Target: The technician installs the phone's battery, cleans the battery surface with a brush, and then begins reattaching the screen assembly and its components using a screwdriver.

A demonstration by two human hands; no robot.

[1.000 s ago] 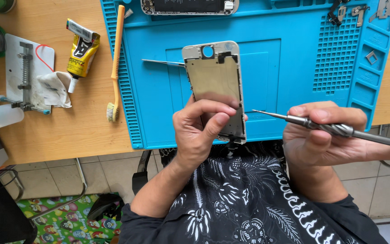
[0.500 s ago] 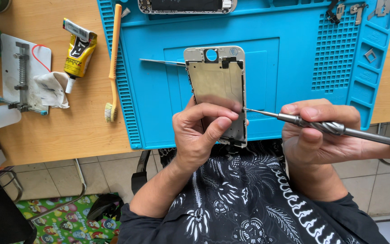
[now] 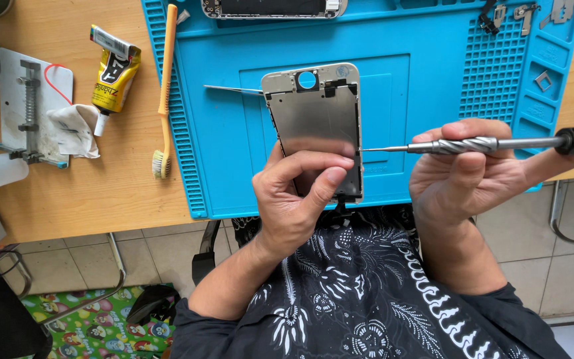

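My left hand (image 3: 298,199) grips a phone screen assembly (image 3: 315,119), its metal back plate facing me, held upright over the blue work mat (image 3: 420,80). Fingers curl over the plate's lower half. My right hand (image 3: 466,176) holds a slim metal screwdriver (image 3: 479,144) lying level, with its fine tip touching the right edge of the assembly near mid-height. A fingertip rests on the black cap at the driver's far right end.
Tweezers (image 3: 232,89) lie on the mat behind the assembly. Another phone body (image 3: 274,8) sits at the mat's top edge, small metal parts (image 3: 519,13) at its top right. On the wooden table: an orange-handled brush (image 3: 165,86), a yellow glue tube (image 3: 111,73), a metal clamp jig (image 3: 31,113).
The screwdriver has swung from a slant to level, and its tip has come onto the assembly's right edge. The assembly sits a little lower and more centred in view.
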